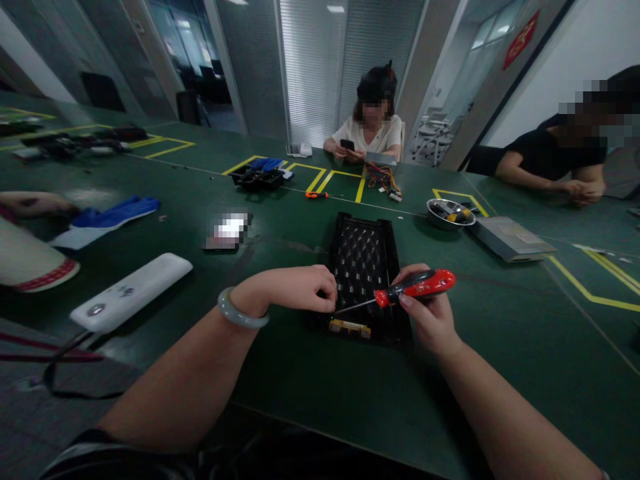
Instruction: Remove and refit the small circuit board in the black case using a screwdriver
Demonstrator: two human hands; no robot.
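Note:
A black panel or casing [390, 250] with a studded, quilted-looking surface lies on the table in front of me. Along its near edge is a yellow label or strip [350, 328]. My right hand [433, 317] grips a screwdriver [425, 285] with a red and black handle. Its thin shaft points left, and the tip is at the casing's near left corner. There, my left hand [305, 288] rests with curled fingers at the casing's left edge; whatever those fingers pinch is hidden. A pale bangle [240, 312] circles my left wrist.
Left of me lie a white elongated device [133, 290], a lit phone [229, 230] and blue gloves [117, 213] beside another person's arm. Farther off are an orange screwdriver [317, 195], cables [383, 179], a metal bowl [451, 215] and a grey box [515, 239]. Two people sit opposite.

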